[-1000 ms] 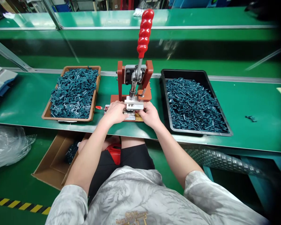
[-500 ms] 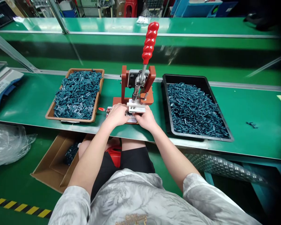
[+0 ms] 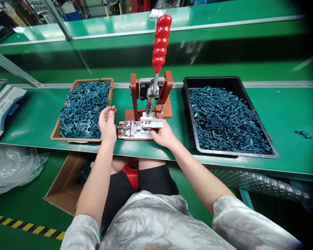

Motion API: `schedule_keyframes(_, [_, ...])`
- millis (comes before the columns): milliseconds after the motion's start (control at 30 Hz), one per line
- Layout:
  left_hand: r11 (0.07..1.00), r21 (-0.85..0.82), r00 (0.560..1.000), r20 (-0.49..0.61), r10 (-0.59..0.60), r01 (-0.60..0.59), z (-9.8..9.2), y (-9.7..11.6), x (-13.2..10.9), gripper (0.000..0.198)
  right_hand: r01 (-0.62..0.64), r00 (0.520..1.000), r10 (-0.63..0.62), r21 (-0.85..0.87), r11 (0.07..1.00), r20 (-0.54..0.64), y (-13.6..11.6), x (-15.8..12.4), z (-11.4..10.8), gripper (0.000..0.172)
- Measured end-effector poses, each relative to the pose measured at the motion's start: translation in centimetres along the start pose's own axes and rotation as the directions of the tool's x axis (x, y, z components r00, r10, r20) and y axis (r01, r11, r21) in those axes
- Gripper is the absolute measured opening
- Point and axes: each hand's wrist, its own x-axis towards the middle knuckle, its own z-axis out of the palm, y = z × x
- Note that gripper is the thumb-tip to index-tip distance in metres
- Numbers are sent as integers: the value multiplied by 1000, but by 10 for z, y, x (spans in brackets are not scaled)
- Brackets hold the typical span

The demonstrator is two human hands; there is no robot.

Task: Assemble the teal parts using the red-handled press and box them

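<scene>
A press fixture [image 3: 156, 91] with a red ribbed handle [image 3: 161, 43] stands before me, its handle raised upright. My left hand [image 3: 108, 125] is at the left end of its metal slide [image 3: 131, 129], palm turned right. Its fingers are loosely bent and apart; the palm meets the fixture's small side lever, whose red tip is hidden. My right hand [image 3: 165, 134] is at the slide's right end, thumb tucked below the pale clamp block [image 3: 153, 124]. The other fingers are behind the block, and whatever they pinch is hidden.
On the left is a brown tray [image 3: 53, 133] heaped with dark teal plastic pieces. A black tray [image 3: 191, 130] of thin teal pieces stands right. Several loose pieces [image 3: 303, 134] lie farther right. Below the bench is a cardboard box [image 3: 64, 189].
My left hand has moved left off the slide to its end, covering the small red lever and uncovering the slide. The right hand stays by the clamp block. The view has shifted slightly.
</scene>
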Motion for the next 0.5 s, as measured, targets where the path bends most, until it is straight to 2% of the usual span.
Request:
schedule_keyframes(33, [998, -59, 998, 49, -33, 36, 4, -2, 5, 70, -9, 1000, 9, -8, 1000, -3, 0, 0, 0, 23])
schedule_keyframes(100, [995, -94, 991, 134, -9, 22, 14, 1, 6, 79, -15, 1000, 15, -17, 1000, -8, 0, 0, 0, 21])
schedule_keyframes(167, [995, -13, 976, 192, 99, -99, 25, 11, -1, 84, -3, 1000, 3, -13, 1000, -7, 0, 0, 0, 22])
schedule_keyframes(267, [933, 198, 917, 329, 226, -301, 36, 26, -16, 94, -11, 1000, 11, 0, 1000, -1, -1, 1, 0, 24])
schedule_keyframes(333, [894, 276, 887, 403, 226, -353, 37, 31, -21, 98, -16, 1000, 16, 13, 1000, 2, -2, 1, -2, 24])
schedule_keyframes(500, [890, 339, 882, 453, 131, -306, 27, 32, -21, 86, -3, 999, 6, 48, 999, -49, -1, -3, -8, 24])
